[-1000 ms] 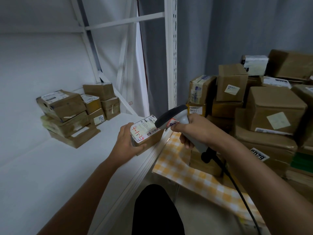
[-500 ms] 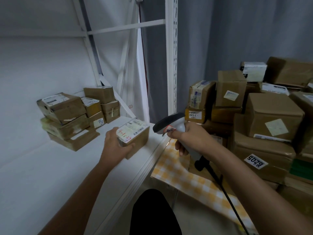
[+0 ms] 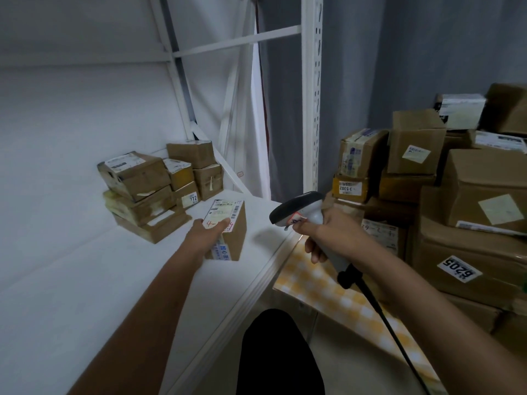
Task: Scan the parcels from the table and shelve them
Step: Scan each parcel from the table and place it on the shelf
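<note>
The small parcel [image 3: 228,232] stands on the white shelf [image 3: 85,280], its label face up with red handwriting partly covered by fingers. The left hand [image 3: 209,232] grips it from the near side, thumb and fingers curled over the top edge and the label. Whether the parcel's base rests fully on the shelf cannot be told for sure, though a shadow lies directly under it.

Just beyond the left hand, farther back on the shelf, sits a cluster of shelved parcels [image 3: 159,189] stacked in two or three layers; one carries a tag reading 772.

To the right of the left hand, apart from the parcel, the right hand [image 3: 328,235] is closed round the grip of a barcode scanner [image 3: 296,208], whose dark head points toward the shelf. A black cable [image 3: 382,315] runs from the scanner's base down toward the viewer.

Under and beyond the right hand lies a tabletop covered in a yellow checked cloth [image 3: 328,283], piled with more parcels [image 3: 456,201], one labelled 6205 and one 3-5302. A white upright post [image 3: 312,92] stands between shelf and pile.
</note>
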A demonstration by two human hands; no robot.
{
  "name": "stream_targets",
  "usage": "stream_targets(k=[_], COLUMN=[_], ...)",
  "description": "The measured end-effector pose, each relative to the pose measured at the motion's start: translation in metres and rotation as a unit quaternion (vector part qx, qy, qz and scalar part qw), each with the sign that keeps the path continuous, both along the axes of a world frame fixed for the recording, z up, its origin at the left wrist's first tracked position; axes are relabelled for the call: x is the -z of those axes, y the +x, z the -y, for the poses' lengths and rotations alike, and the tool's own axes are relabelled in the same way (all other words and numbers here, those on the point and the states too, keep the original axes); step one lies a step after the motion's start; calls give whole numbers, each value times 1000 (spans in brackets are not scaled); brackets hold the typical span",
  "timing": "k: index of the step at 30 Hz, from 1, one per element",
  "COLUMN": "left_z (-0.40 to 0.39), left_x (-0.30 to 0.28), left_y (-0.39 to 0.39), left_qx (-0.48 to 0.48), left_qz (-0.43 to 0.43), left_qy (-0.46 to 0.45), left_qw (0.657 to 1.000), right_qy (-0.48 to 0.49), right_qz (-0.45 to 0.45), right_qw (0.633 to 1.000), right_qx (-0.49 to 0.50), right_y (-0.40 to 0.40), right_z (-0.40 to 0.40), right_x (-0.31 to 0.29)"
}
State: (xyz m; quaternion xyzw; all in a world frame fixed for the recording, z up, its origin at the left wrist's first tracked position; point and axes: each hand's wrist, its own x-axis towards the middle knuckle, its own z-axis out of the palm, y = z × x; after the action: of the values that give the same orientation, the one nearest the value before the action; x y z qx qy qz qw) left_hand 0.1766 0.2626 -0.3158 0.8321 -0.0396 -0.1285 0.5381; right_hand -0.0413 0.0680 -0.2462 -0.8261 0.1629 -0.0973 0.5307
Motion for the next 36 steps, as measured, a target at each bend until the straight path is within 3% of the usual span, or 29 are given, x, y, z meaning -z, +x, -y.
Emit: stream_targets(k=[9,18,24,29,36], left_z=[-5,13,6,3,-5], left_x=[-2,-16,2,17,-46], left_y=[-29,-54,-49,-51,11], left_qx=[158,278,376,299,65], left_qz=[89,165,102,168,323], left_qy=[-3,156,120,30,6], left_qw=[983,933,913,939,944], right_qy=[79,139,167,170,137], right_qz=[62,70,75,96,94], right_qw=[993,985,979,974,975], right_qx=[57,72,94,112,145], right_y=[5,18,11,15,36], right_z=[2,-9,-1,6,18], right_x=[18,45,53,54,56])
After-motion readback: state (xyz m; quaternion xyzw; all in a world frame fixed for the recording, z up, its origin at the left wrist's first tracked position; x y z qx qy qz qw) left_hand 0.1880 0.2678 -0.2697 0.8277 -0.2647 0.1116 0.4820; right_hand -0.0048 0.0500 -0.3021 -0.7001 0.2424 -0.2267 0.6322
